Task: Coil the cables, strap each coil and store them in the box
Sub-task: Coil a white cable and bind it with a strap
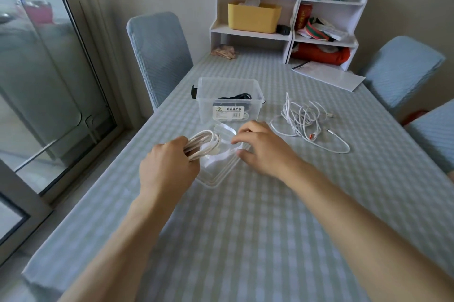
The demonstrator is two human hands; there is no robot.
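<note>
The left hand (169,166) grips a coiled white cable (204,144) beside the clear box (228,102).

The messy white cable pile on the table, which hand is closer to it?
Right. The right hand hovers just left of the loose cable pile; the left hand, gripping a white coil, is farther left.
</note>
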